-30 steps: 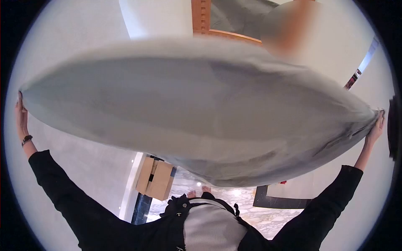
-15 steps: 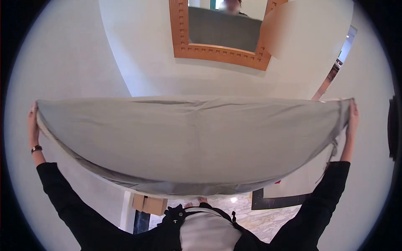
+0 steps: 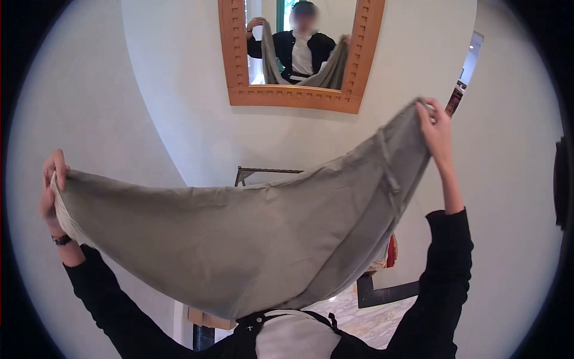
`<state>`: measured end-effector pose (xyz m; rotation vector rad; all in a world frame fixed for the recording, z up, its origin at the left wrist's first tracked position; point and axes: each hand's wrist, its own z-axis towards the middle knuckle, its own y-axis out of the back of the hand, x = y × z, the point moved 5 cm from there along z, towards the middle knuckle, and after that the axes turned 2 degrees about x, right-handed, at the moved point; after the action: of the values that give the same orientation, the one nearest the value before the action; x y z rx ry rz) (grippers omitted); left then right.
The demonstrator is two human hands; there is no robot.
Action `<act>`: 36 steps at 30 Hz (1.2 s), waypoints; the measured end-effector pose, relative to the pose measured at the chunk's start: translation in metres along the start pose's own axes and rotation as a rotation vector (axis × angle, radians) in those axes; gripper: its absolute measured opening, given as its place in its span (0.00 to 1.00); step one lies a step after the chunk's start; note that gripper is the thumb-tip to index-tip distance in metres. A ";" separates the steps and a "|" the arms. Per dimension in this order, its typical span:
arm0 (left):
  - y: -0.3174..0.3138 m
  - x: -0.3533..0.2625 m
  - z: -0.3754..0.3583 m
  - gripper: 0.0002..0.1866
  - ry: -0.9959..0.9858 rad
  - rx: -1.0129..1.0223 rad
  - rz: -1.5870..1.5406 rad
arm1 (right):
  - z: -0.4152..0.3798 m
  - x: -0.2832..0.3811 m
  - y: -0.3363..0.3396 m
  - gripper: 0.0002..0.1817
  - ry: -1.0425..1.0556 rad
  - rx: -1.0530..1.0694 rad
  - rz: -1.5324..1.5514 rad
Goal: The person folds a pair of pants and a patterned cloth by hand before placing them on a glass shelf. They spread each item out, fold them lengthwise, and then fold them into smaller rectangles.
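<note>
A large grey-beige cloth (image 3: 227,239) hangs in the air between my two hands, its top edge sagging in the middle. My left hand (image 3: 54,182) is closed on its left corner, where a pale ribbed edge shows. Higher up, my right hand (image 3: 433,122) pinches the right corner between thumb and fingers. Near that corner a narrow fabric tie (image 3: 387,161) dangles over the cloth. The cloth's lower fold droops close to my waist and hides part of the floor.
A wood-framed mirror (image 3: 293,100) on the wall ahead reflects a person holding the cloth. Behind the cloth shows a dark metal frame (image 3: 269,170). A cardboard box (image 3: 212,320) stands low at left, and marble floor (image 3: 353,317) with a dark border lies below.
My right hand has risen and moved inward, and my left hand has shifted slightly. The cloth went from stretched taut to sagging and slanted. More of the mirror shows.
</note>
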<state>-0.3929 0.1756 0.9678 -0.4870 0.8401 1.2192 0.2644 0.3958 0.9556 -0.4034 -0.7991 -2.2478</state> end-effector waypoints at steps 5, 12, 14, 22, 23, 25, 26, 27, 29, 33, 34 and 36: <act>-0.161 0.007 0.064 0.18 -0.031 0.278 0.239 | -0.035 0.120 -0.052 0.11 0.073 0.216 0.267; -0.259 0.045 0.114 0.08 0.147 0.228 0.618 | -0.098 0.205 -0.079 0.09 -0.014 0.505 0.858; -0.267 0.058 0.118 0.07 -0.009 0.171 0.644 | -0.113 0.212 -0.075 0.09 -0.118 0.617 0.932; -0.263 0.109 0.118 0.07 -0.141 -0.042 0.496 | -0.128 0.182 -0.083 0.08 -0.260 0.655 0.931; -0.261 0.113 0.117 0.07 -0.132 -0.045 0.488 | -0.131 0.181 -0.083 0.08 -0.249 0.638 0.921; -0.259 0.122 0.116 0.05 -0.108 -0.051 0.469 | -0.134 0.178 -0.085 0.08 -0.236 0.630 0.901; -0.259 0.126 0.115 0.05 -0.061 -0.044 0.412 | -0.135 0.177 -0.086 0.08 -0.231 0.638 0.890; -0.261 0.129 0.114 0.05 -0.013 -0.037 0.354 | -0.136 0.176 -0.087 0.08 -0.226 0.645 0.878; -0.263 0.135 0.112 0.05 0.046 -0.042 0.282 | -0.139 0.172 -0.094 0.09 -0.211 0.668 0.895; -0.262 0.142 0.107 0.06 0.099 -0.081 0.236 | -0.145 0.170 -0.099 0.09 -0.216 0.730 0.947; -0.262 0.143 0.106 0.06 0.115 -0.089 0.227 | -0.147 0.169 -0.100 0.10 -0.216 0.726 0.961; -0.260 0.145 0.103 0.06 0.190 -0.093 0.247 | -0.151 0.171 -0.103 0.10 -0.217 0.721 0.991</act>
<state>-0.1004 0.2617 0.8911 -0.5937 1.0309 1.4599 0.0634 0.2672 0.8798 -0.5303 -1.1260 -0.9361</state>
